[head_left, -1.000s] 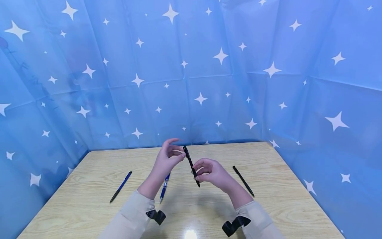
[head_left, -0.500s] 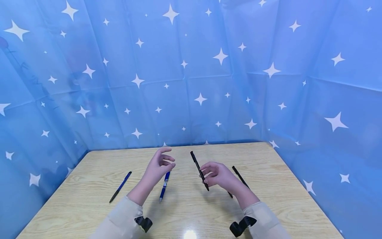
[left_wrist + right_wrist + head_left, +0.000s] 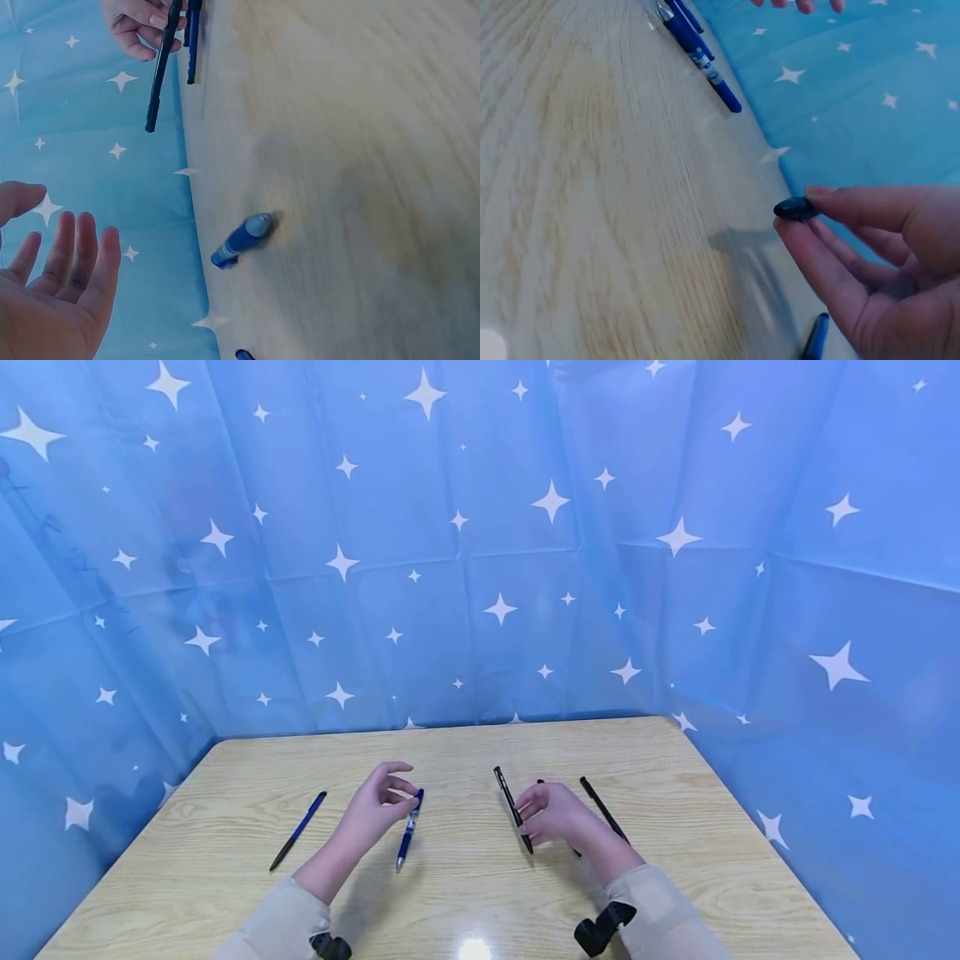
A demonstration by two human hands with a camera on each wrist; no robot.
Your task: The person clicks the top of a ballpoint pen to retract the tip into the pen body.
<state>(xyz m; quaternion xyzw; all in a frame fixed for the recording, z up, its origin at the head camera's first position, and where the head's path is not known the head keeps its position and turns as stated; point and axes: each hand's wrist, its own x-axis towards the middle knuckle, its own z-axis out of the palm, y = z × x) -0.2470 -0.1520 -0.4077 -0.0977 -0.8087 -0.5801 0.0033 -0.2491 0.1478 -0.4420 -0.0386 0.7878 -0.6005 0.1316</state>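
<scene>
R hand (image 3: pixel 551 814) pinches a black pen (image 3: pixel 513 808) between thumb and fingertips, fingers curled round the barrel abt midway. Pen is tilted, far end up and away from the person, near tip down close to the worktop (image 3: pixel 480 893); can't tell if the tip touches. The wrist view shows the pen end-on, a dark rounded end (image 3: pixel 795 208) caught between thumb and forefinger (image 3: pixel 817 262), so the grip is a light fingertip pinch, not a fist. That fits a pen being handled low over the wood rather than written with.

L hand (image 3: pixel 375 806) holds nothing: fingers apart and loosely bent, palm turned inward, hovering just above a blue pen (image 3: pixel 408 831). From its wrist cam the fingers (image 3: pixel 71 255) are straight-ish and spread, clearly free. Nearest thing to it is that blue pen, which lies flat on the worktop, just L of the black pen w/ a bare strip of wood between.

Everything else relative to the black pen:
- 2nd black pen (image 3: pixel 603 810) lies flat just to the R, beyond the R hand, roughly parallel to it.
- A further dark piece pokes out from behind the R hand; too hidden to say what it is.
- 2nd blue pen (image 3: pixel 298 831) lies well to the L, past the L hand, angled toward the worktop's L edge.

Pens on the wood sit spaced apart, none touching. Blue star-print cloth (image 3: pixel 480 568) closes in the worktop at back and both sides.
</scene>
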